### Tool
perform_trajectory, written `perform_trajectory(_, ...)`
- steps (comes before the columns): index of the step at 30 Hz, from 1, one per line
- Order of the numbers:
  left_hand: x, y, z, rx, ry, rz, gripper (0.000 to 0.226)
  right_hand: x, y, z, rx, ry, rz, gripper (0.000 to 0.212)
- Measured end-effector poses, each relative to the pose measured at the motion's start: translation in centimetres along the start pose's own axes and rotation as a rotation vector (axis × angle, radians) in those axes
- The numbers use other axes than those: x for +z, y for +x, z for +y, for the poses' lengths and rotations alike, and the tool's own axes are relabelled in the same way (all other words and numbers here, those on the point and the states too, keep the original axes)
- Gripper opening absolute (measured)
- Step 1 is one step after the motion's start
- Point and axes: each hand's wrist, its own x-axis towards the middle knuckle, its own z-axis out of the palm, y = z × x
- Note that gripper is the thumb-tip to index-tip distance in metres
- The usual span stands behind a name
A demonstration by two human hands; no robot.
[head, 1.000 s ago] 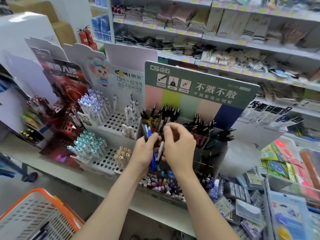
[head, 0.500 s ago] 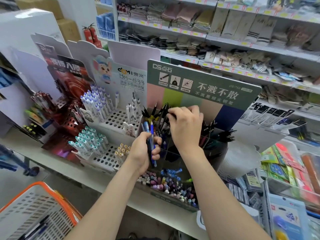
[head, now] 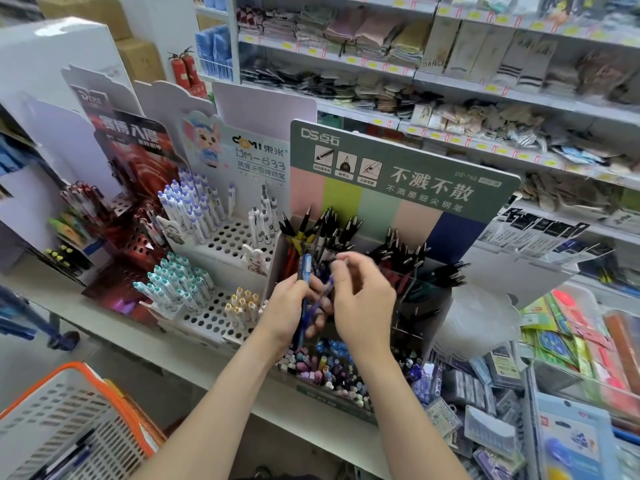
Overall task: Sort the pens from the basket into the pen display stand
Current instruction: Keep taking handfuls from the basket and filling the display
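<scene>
Before the stand (head: 401, 174), your left hand (head: 289, 306) grips a bunch of blue pens (head: 305, 271) upright. Your right hand (head: 367, 303) sits just beside it, fingers curled at the top of 1 tilted pen (head: 323, 294); blur, can't tell if it pinches. Upper bins hold black pens (head: 415, 251). Your basket (head: 104, 382) sits lower left, well apart, more pens inside. White racks (head: 221, 240) flank the stand's left.

White shelf (head: 173, 344) under pen display stands (head: 398, 174) side by side
</scene>
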Motion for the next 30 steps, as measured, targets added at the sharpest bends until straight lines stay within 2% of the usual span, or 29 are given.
perform_trajectory(3,-0.3,0.6,-0.6,-0.063,-0.035,0.179,0.023,-1.0,1.1,0.3,-0.133,0.000,0.224,0.010)
perform_trajectory(5,-0.9,1.0,-0.9,-0.088,-0.035,0.276,0.025,-1.4,1.8,0.9,-0.220,-0.068,0.201,0.015)
perform_trajectory(7,-1.2,1.1,-1.0,-0.100,-0.027,0.322,0.026,-1.3,1.8,1.9,-0.294,-0.188,0.107,0.019)
perform_trajectory(12,-1.0,0.7,-0.8,-0.087,-0.061,0.286,0.033,0.7,0.1,4.0,-0.253,-0.355,-0.146,0.018)
perform_trajectory(16,-1.3,0.7,-0.6,-0.092,-0.078,0.203,0.036,1.2,0.4,4.6,-0.398,-0.673,-0.072,0.009)
perform_trajectory(19,-1.3,0.4,-0.3,-0.057,-0.077,0.122,0.024,1.5,0.7,4.1,-0.388,-0.793,-0.034,0.010)
perform_trajectory(20,-1.2,0.3,-0.1,-0.034,-0.059,0.087,0.018,1.6,0.6,3.7,-0.368,-0.750,-0.048,0.015)
perform_trajectory(22,-1.0,0.1,0.2,0.016,-0.002,0.014,0.015,1.8,0.5,2.4,-0.231,-0.492,-0.112,0.024)
perform_trajectory(25,-0.5,-0.2,0.5,0.036,0.048,-0.104,0.031,1.3,0.4,0.8,0.010,-0.154,-0.129,0.026)
perform_trajectory(28,0.5,-0.5,0.8,0.043,0.063,-0.126,0.024,0.0,0.5,0.9,0.062,-0.048,-0.107,0.017)
perform_trajectory(30,1.1,-0.5,0.8,0.037,0.092,-0.094,0.029,-1.3,0.4,0.8,0.033,0.037,-0.021,0.018)
